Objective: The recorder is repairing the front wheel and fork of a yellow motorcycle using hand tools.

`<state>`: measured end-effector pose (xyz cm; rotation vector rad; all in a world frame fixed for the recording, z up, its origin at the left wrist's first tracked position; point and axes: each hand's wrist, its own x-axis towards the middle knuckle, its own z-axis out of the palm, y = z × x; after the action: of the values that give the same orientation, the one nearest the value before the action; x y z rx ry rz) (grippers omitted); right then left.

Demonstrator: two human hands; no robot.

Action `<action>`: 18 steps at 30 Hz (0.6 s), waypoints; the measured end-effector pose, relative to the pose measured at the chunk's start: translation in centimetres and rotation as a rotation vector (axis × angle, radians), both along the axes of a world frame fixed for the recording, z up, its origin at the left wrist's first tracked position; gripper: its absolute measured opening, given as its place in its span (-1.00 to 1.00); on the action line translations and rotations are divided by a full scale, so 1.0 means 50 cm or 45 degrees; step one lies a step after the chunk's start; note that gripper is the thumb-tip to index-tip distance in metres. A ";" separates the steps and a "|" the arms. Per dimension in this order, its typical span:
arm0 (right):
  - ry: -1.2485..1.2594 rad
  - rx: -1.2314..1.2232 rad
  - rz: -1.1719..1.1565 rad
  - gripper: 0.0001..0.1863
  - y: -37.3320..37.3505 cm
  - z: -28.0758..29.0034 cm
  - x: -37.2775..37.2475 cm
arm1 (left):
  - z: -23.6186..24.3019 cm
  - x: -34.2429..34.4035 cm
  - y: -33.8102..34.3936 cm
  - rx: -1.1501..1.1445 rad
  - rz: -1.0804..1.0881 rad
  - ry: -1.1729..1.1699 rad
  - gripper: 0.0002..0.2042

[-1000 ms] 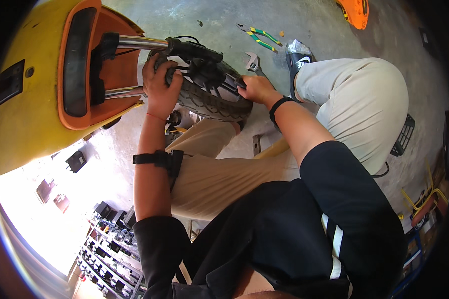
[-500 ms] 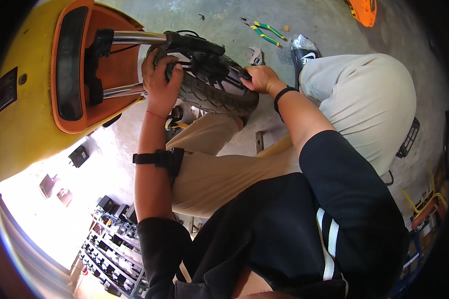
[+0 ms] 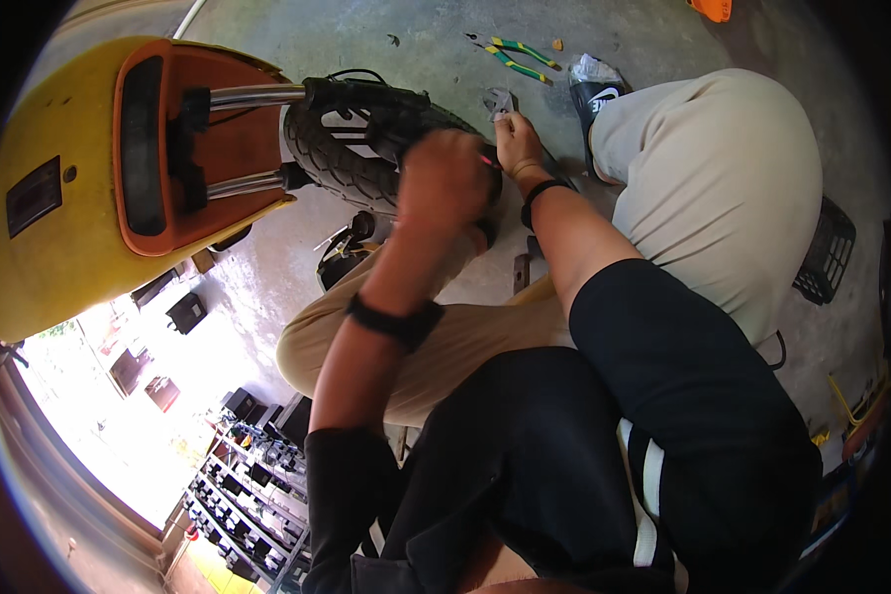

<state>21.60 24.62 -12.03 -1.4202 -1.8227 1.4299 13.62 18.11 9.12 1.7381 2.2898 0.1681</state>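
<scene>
My left hand [image 3: 444, 168], blurred by motion, is over the right part of the black tyred wheel [image 3: 322, 153], fingers curled; what they hold is hidden, with a small red bit beside them. My right hand [image 3: 515, 144] is closed at the wheel's right edge, overlapping an adjustable wrench [image 3: 500, 99]; I cannot tell whether it grips the wrench or something in front of it. The wheel is on a chrome fork [image 3: 256, 95] of a yellow scooter [image 3: 49, 257] with orange trim.
Green-yellow pliers [image 3: 525, 61] lie on the concrete floor [image 3: 416, 45] above the wheel. My bent legs [image 3: 713, 188] flank the work. A black grate-like part [image 3: 827, 247] is at the right; a metal rack of black items [image 3: 247, 495] is at lower left, near a bright doorway.
My left hand has left the tyre's left side and swung right over the wheel's hub area. My right hand has moved up toward the wrench. The view has shifted slightly.
</scene>
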 end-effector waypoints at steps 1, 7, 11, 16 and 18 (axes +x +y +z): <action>-0.006 -0.131 -0.049 -0.67 -0.003 -0.010 0.001 | -0.033 0.030 0.018 -0.237 -0.026 0.017 -0.85; 0.008 -0.490 -0.222 -0.56 -0.012 -0.083 -0.011 | -0.205 0.099 0.039 -0.782 -0.001 0.454 -0.53; 0.134 -0.682 -0.080 -0.51 -0.009 -0.096 -0.005 | -0.256 0.096 0.021 -0.849 -0.062 0.598 -0.45; -0.091 -0.556 0.352 -0.71 0.044 -0.067 -0.009 | -0.268 0.083 0.031 -0.941 0.011 0.436 -0.47; -0.100 -0.572 0.458 -0.75 0.076 -0.057 -0.034 | -0.265 0.087 0.033 -1.054 -0.057 0.445 -0.49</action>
<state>19.90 28.40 -14.89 -1.4069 -1.9607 2.0974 17.98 19.78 -4.10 1.4159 2.0475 -1.0133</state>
